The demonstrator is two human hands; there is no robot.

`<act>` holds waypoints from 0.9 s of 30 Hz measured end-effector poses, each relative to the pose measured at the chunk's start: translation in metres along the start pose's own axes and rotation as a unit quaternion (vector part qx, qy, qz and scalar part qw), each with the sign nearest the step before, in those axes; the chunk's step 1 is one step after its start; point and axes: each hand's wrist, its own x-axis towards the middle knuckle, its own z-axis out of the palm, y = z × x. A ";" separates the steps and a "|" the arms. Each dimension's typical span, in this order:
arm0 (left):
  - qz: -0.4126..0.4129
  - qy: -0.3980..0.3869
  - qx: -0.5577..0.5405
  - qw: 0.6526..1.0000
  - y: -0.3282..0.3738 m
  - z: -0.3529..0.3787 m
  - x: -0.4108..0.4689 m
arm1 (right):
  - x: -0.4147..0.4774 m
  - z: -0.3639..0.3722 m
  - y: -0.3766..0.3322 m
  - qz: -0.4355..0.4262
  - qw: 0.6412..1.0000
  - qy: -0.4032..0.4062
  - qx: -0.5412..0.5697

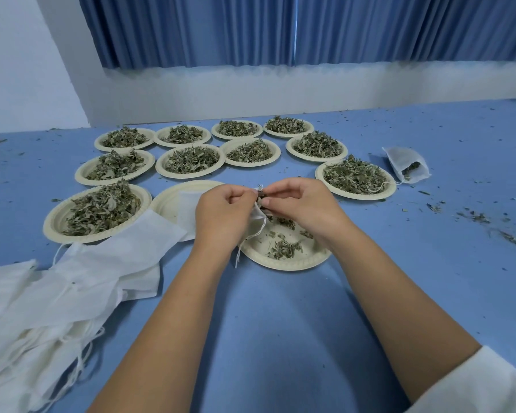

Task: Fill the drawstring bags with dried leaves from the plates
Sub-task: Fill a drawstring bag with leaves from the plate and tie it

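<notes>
My left hand (221,210) is pinching the bag (257,218) by its top edge; it looks soft and light. My right hand (304,204) is gently pinching the leaves (261,201), which look crumbly.

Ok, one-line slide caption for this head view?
Left hand and right hand pinch a drawstring bag, dried leaves at its mouth, over a nearly emptied plate.

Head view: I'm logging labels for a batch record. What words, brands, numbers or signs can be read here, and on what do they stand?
None: no readable text shows anywhere in this view.
paper plates: plain, no print or stamp visible.
drawstring bag being filled, filled bag, spare bags: blank white, no tag visible.
table and curtain: unmarked.
</notes>
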 end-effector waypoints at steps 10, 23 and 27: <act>0.037 -0.030 0.031 0.998 0.003 0.001 -0.003 | 0.002 0.012 0.009 -0.065 0.987 0.044 -0.142; 0.005 0.012 -0.040 0.999 -0.002 -0.004 0.004 | 0.005 -0.008 0.000 0.122 0.991 -0.018 -0.042; 0.009 0.010 -0.034 0.999 -0.002 -0.004 0.003 | 0.004 -0.002 0.003 0.153 0.985 -0.063 0.046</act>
